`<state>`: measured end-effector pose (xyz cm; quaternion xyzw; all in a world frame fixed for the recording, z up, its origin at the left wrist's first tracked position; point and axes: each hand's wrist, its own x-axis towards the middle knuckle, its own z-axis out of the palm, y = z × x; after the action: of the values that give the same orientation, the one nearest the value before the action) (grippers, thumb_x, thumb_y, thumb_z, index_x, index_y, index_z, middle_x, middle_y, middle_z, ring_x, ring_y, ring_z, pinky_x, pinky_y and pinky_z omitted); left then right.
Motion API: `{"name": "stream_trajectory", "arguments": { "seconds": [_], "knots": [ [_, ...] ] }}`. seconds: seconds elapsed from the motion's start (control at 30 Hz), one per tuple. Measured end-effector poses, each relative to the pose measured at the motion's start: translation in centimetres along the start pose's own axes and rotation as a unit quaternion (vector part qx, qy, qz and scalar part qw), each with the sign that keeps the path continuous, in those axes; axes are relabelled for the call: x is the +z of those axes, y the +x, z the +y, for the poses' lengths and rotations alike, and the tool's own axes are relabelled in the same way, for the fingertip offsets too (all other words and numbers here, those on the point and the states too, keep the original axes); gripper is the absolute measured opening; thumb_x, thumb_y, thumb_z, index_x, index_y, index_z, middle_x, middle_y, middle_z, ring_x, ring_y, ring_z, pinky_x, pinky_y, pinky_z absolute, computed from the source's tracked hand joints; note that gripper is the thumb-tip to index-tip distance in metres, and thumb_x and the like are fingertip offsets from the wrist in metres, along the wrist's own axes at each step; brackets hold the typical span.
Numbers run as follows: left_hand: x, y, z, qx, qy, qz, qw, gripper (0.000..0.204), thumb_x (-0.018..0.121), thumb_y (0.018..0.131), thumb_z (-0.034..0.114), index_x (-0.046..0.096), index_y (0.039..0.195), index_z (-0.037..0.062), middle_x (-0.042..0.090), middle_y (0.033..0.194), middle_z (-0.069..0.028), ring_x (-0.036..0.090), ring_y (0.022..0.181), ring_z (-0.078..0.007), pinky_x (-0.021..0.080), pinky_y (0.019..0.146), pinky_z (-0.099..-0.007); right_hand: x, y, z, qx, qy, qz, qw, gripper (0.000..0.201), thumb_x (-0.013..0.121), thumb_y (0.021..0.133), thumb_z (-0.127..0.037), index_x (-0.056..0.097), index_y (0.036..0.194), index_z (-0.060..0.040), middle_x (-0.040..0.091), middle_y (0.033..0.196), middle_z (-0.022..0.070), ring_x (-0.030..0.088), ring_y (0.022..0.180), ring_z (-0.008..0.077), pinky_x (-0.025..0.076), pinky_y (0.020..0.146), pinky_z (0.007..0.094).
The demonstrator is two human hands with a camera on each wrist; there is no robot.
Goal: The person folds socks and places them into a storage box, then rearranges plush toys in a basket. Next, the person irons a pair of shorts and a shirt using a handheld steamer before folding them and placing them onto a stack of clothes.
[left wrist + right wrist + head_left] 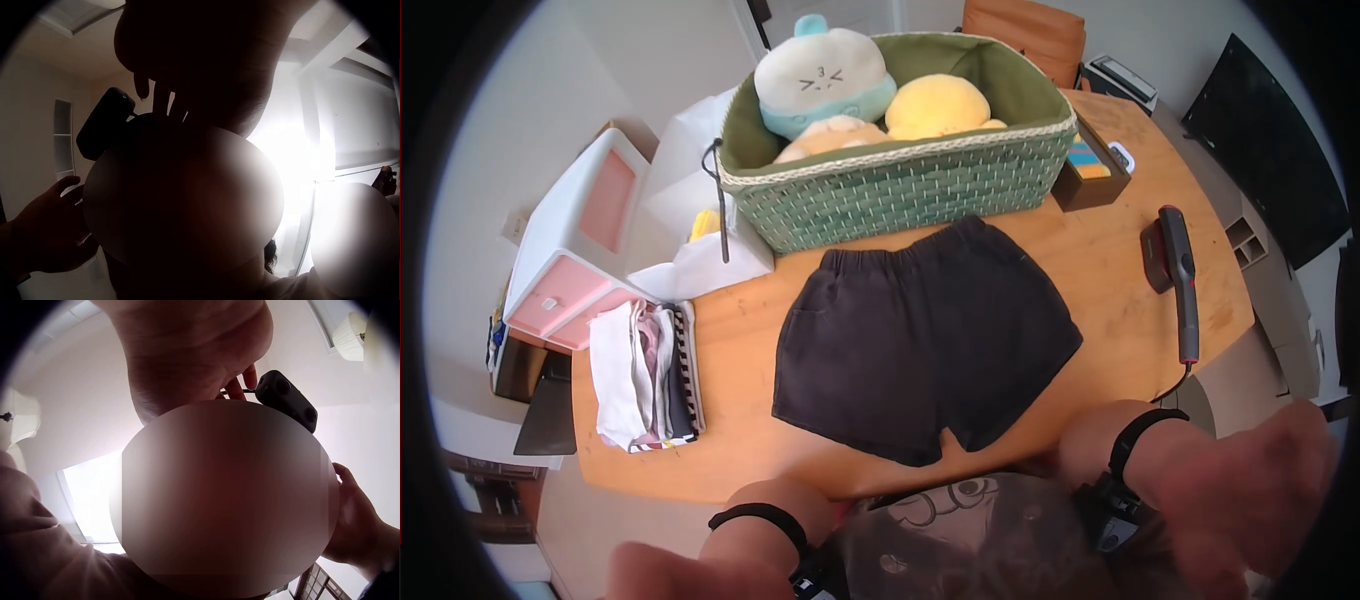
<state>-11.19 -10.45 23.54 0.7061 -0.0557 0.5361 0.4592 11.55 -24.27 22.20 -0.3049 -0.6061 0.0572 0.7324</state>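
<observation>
Both hands are raised beside the person's head. In the left wrist view the left hand (197, 59) hangs over the head with straight, spread fingers, some partly hidden behind it. A black camera-like device (105, 125) sticks out next to those fingers. The right hand (200, 356) reaches to the head's other side in the right wrist view, its fingers near the same device (286, 400). Seen from the head camera, both hands are blurred at the lower edge. Dark shorts (920, 340) lie spread flat on the wooden table (730, 350), beyond the forearms.
A green woven basket (910, 185) of plush toys stands at the back. Folded clothes (645, 375) are stacked at the left, near a white and pink drawer box (570, 260). On the right lie a corded handheld appliance (1178, 285) and a brown box (1090, 175).
</observation>
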Motion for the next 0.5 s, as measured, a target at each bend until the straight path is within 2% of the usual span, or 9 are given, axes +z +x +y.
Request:
{"name": "stream_trajectory", "arguments": {
  "seconds": [0.03,0.1,0.13,0.2,0.3,0.43,0.5],
  "knots": [
    [0.7,1.3,-1.0,0.001,-0.004,0.005,1.000,0.023,0.062,0.094,0.042,0.071,0.110,0.0284,0.066,0.113,0.0140,0.057,0.103,-0.0055,0.030,0.100,-0.0349,-4.6,-3.8,-3.5,0.001,0.001,-0.002,1.000,0.019,0.054,0.096,-0.020,0.070,0.090,-0.0117,0.066,0.089,-0.0042,0.055,0.086,0.0113,0.037,0.079,0.0282],
    [-1.1,-3.2,-0.5,0.014,-0.010,0.028,0.999,0.023,0.062,0.093,0.042,0.072,0.110,0.0284,0.066,0.113,0.0140,0.057,0.103,-0.0055,0.030,0.100,-0.0349,-8.4,-6.5,-6.7,-0.002,0.004,-0.022,1.000,0.019,0.054,0.096,-0.020,0.070,0.090,-0.0117,0.066,0.089,-0.0043,0.055,0.086,0.0113,0.037,0.079,0.0282],
    [-0.7,-3.7,-1.2,0.031,-0.013,0.047,0.998,0.024,0.062,0.093,0.042,0.072,0.110,0.0283,0.066,0.113,0.0139,0.057,0.103,-0.0055,0.030,0.100,-0.0348,-2.9,-1.8,-1.9,-0.010,0.003,-0.043,0.999,0.019,0.054,0.096,-0.020,0.070,0.090,-0.0116,0.066,0.089,-0.0043,0.055,0.086,0.0113,0.037,0.079,0.0282],
    [-0.2,-3.7,-3.0,0.067,-0.021,0.068,0.995,0.024,0.062,0.093,0.042,0.072,0.110,0.0282,0.066,0.113,0.0138,0.057,0.103,-0.0054,0.030,0.099,-0.0348,-9.3,-7.6,-8.2,-0.033,0.002,-0.069,0.997,0.019,0.054,0.096,-0.020,0.070,0.090,-0.0116,0.066,0.089,-0.0044,0.055,0.086,0.0113,0.037,0.079,0.0281],
    [-0.8,-3.8,-3.6,0.058,-0.035,0.065,0.996,0.024,0.062,0.093,0.042,0.072,0.110,0.0281,0.066,0.112,0.0137,0.057,0.102,-0.0054,0.030,0.099,-0.0347,-9.0,-7.1,-7.6,-0.025,0.001,-0.054,0.998,0.018,0.054,0.096,-0.020,0.070,0.090,-0.0116,0.066,0.089,-0.0045,0.055,0.085,0.0113,0.037,0.078,0.0280],
    [-0.7,-3.5,-4.5,0.087,-0.047,0.072,0.993,0.024,0.062,0.093,0.043,0.072,0.110,0.0280,0.066,0.112,0.0135,0.057,0.102,-0.0054,0.030,0.099,-0.0346,-8.4,-6.2,-5.9,-0.048,0.002,-0.059,0.997,0.018,0.054,0.096,-0.020,0.070,0.091,-0.0116,0.065,0.089,-0.0047,0.055,0.085,0.0113,0.037,0.078,0.0279],
    [-0.8,-3.1,-4.8,0.100,-0.051,0.074,0.991,0.024,0.062,0.093,0.043,0.072,0.109,0.0279,0.066,0.112,0.0134,0.057,0.102,-0.0054,0.030,0.099,-0.0345,-10.2,-7.3,-7.6,-0.059,0.004,-0.060,0.996,0.018,0.054,0.096,-0.020,0.070,0.091,-0.0115,0.065,0.088,-0.0048,0.055,0.085,0.0112,0.037,0.078,0.0278]
  ]
}}
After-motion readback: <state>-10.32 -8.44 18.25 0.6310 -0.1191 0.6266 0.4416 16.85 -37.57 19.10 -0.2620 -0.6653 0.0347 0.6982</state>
